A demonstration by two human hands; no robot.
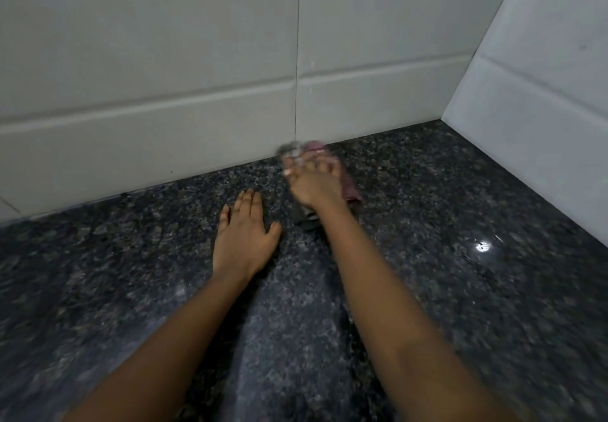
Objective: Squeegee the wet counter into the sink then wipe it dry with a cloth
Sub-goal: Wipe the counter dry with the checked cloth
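Note:
A dark speckled granite counter (444,224) fills the lower half of the view. My right hand (312,181) presses a cloth (350,189), pink and grey, flat onto the counter close to the back wall; the hand and cloth are blurred by motion. To its left, my left hand (245,240) lies palm down on the stone with fingers spread and nothing in it. No squeegee and no sink are in view.
White tiled walls (148,92) run along the back, and a second tiled wall (543,92) closes the right side, forming a corner at the back right. A bright light reflection (482,246) shines on the counter at the right.

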